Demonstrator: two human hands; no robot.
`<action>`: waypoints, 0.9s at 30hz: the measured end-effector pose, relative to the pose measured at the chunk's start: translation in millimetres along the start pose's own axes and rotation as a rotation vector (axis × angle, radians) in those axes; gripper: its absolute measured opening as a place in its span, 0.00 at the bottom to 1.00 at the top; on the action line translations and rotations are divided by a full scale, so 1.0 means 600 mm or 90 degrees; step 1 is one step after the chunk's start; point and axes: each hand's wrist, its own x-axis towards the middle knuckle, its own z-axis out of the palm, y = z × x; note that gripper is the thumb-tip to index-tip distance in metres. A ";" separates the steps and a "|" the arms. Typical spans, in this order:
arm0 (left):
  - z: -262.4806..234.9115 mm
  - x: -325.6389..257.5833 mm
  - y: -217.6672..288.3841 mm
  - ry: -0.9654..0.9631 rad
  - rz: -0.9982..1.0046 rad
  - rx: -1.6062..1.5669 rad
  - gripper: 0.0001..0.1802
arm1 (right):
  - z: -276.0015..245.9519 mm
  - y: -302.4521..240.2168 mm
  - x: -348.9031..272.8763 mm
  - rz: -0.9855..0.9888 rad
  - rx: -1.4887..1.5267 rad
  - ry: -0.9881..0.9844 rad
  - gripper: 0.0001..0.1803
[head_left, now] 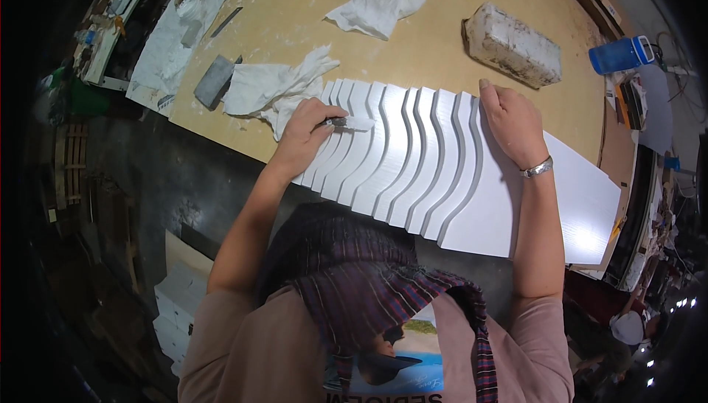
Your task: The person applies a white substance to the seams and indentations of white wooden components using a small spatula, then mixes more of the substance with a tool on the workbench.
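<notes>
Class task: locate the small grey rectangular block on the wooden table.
In the head view, the small grey rectangular block lies upper left, beside the crumpled white cloth, beyond the left hand.

We see the left hand (pixel 304 134) gripping a small metal tool (pixel 341 123) against the white wavy-ribbed panel (pixel 413 160) — the right hand (pixel 511 119) lies flat on its far ribs. Crumpled white rags (pixel 276 86) lie just beside, on the plywood workbench (pixel 435 42).

White wavy panel (pixel 413 152) on tan table (pixel 442 27); plaid maroon scarf (pixel 369 278); blue bottle (pixel 621 54).
</notes>
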 end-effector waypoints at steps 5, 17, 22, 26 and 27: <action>0.002 0.000 0.004 -0.015 0.015 -0.007 0.16 | 0.002 0.001 -0.001 0.008 0.008 0.008 0.29; -0.001 -0.007 0.001 -0.001 -0.036 -0.024 0.16 | 0.004 0.003 0.002 0.002 0.010 -0.008 0.29; -0.001 -0.012 0.004 -0.026 -0.050 -0.047 0.16 | 0.003 0.003 0.001 0.008 0.005 -0.005 0.29; -0.004 -0.013 0.007 -0.017 -0.035 -0.067 0.16 | 0.002 0.001 0.000 -0.003 0.005 0.003 0.29; -0.003 -0.008 0.011 -0.013 -0.045 -0.070 0.16 | 0.001 0.000 0.000 0.004 0.002 -0.005 0.29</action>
